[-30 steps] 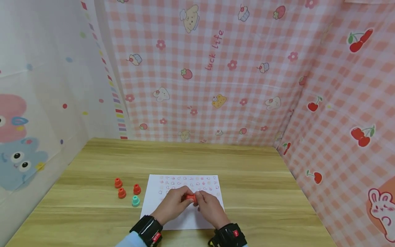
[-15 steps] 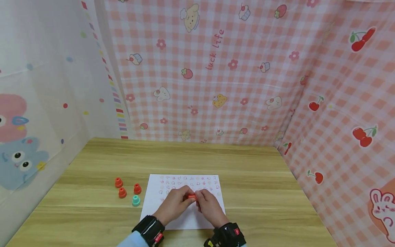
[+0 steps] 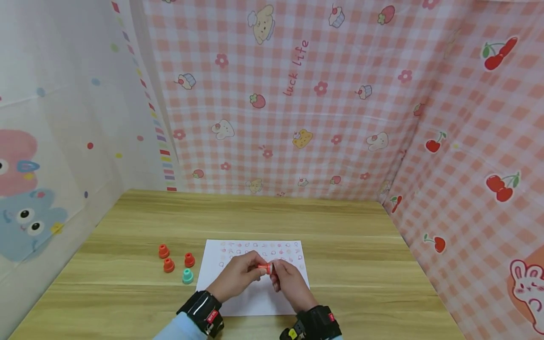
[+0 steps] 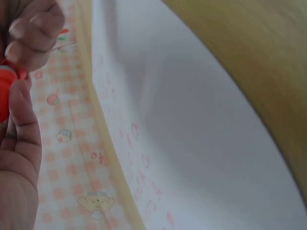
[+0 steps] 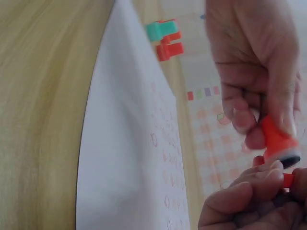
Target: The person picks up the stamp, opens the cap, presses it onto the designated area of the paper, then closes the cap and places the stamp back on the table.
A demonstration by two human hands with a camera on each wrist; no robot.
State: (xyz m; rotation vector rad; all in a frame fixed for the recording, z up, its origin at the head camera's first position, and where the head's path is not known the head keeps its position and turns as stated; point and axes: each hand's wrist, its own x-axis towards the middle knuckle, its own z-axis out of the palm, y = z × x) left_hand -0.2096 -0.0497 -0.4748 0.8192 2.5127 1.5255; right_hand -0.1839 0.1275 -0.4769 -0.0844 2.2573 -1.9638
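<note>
Just above the white paper (image 3: 255,304), my left hand (image 3: 235,277) pinches a red toy stamp (image 5: 276,138) between thumb and fingers. Its dark round face and pale rim show in the right wrist view. My right hand (image 3: 293,284), close beside it, holds a small red cap (image 5: 288,180) in curled fingers. A narrow gap separates the stamp's face from the cap, which the fingers mostly hide. Rows of small red and pink printed marks (image 3: 255,245) fill the far part of the paper.
Left of the paper stand a teal stamp (image 3: 187,276) and three red stamps, among them the nearest red stamp (image 3: 189,259). They rest on a wooden table (image 3: 340,250). Patterned cloth (image 3: 276,118) hangs behind and at both sides.
The stamp and its cap have come apart, baring the pale rim and dark face. My left hand has shifted slightly left and away from the right hand. The other stamps have not moved.
</note>
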